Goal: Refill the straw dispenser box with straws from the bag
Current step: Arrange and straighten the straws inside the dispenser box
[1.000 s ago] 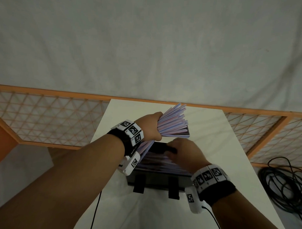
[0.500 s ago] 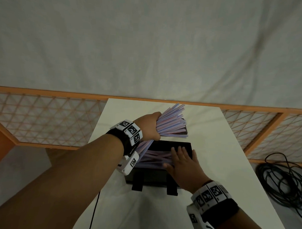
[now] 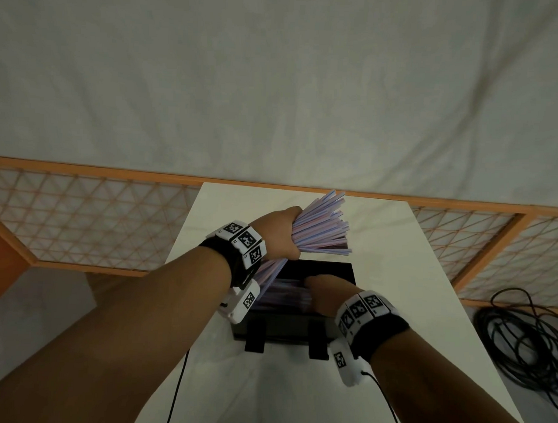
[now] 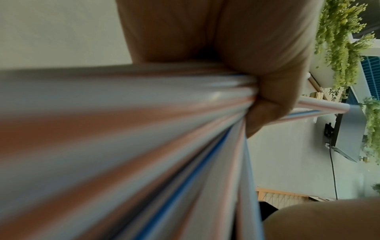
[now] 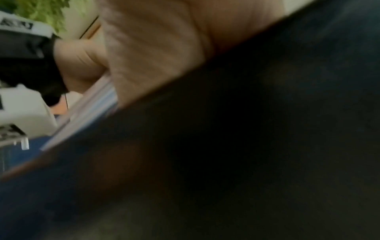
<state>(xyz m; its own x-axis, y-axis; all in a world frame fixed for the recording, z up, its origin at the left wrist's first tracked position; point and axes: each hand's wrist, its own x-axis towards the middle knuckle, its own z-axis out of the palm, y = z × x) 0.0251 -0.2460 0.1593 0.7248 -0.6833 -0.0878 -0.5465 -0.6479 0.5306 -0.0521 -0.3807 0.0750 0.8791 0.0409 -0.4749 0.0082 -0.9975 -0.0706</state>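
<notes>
My left hand point(image 3: 286, 233) grips a thick bundle of pink, blue and white straws point(image 3: 321, 228), which fans out up and right above the black dispenser box point(image 3: 335, 270). The bundle's lower ends slant down towards the box's left side. In the left wrist view the fingers point(image 4: 267, 81) are wrapped round the straws point(image 4: 144, 129). My right hand point(image 3: 329, 287) reaches down into the open box and rests on the loose straws point(image 3: 284, 295) lying in it; its fingertips are hidden. The right wrist view is dark, with only a palm point(image 5: 154, 48) at the box wall point(image 5: 246, 129).
The box stands in the middle of a white table point(image 3: 396, 247). An orange lattice fence point(image 3: 97, 220) runs behind the table. A coil of black cables point(image 3: 526, 340) lies on the floor to the right. Thin black wires hang from both wrist cameras.
My right hand lay flat on the box's right end half a second ago; now it has turned and dipped into the box nearer the middle. The left hand and bundle have barely moved.
</notes>
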